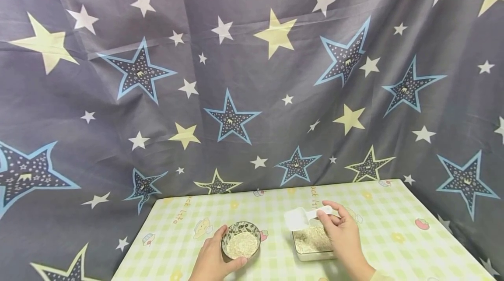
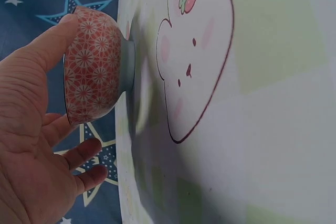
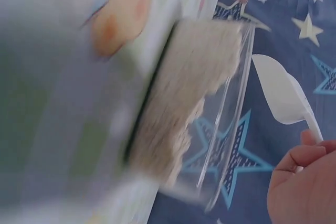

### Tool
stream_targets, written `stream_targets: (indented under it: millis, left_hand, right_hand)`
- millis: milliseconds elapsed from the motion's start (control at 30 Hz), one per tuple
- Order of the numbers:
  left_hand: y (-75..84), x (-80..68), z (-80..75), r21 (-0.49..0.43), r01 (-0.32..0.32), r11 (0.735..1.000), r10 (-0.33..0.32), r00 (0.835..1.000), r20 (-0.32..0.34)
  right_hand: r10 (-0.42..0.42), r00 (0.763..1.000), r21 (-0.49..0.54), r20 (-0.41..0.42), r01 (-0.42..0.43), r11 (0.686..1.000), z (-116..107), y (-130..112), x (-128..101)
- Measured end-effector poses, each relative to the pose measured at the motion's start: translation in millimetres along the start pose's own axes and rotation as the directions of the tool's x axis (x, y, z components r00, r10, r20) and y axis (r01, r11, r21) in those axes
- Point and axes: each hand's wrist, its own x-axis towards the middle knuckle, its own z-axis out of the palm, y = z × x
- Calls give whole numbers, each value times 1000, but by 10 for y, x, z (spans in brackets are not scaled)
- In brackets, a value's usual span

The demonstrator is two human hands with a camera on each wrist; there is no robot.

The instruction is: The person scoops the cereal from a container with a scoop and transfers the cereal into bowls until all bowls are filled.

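A small patterned bowl (image 1: 241,240) of pale oat-like flakes stands on the checked table (image 1: 393,228). My left hand (image 1: 214,257) cups its left side, thumb on the rim; the left wrist view shows the bowl's red patterned outside (image 2: 94,72) against my thumb (image 2: 52,45). My right hand (image 1: 342,233) pinches the handle of a white plastic scoop (image 1: 301,216), held just above a clear rectangular container (image 1: 313,244) filled with the same flakes. In the right wrist view the scoop (image 3: 283,95) hovers beside the container (image 3: 210,103).
A dark star-printed cloth (image 1: 244,75) hangs behind and around the table. The tablecloth carries cartoon prints, one of them a white bear face (image 2: 194,61). The table's right edge (image 1: 445,228) runs close to the container.
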Motion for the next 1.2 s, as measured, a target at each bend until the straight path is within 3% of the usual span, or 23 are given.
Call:
stream_targets:
  millis: [333, 567, 733, 933, 1200]
  left_hand:
    - [54, -21, -38, 45, -7, 999, 7, 1000, -7]
    - [116, -19, -24, 62, -40, 997, 41, 999, -10]
    - [244, -36, 38, 41, -117, 992, 118, 993, -11]
    - [487, -78, 153, 5, -246, 969, 246, 969, 1]
    - [884, -127, 454, -15, -349, 937, 349, 937, 6]
  right_hand:
    - [68, 996, 43, -52, -66, 997, -436, 96, 110]
    - [86, 994, -16, -66, -87, 996, -564, 140, 116]
    - [93, 993, -43, -69, -96, 994, -618, 166, 96]
    - [95, 993, -72, -70, -100, 992, -627, 185, 89]
    - [73, 993, -133, -88, -84, 988, -568, 226, 59]
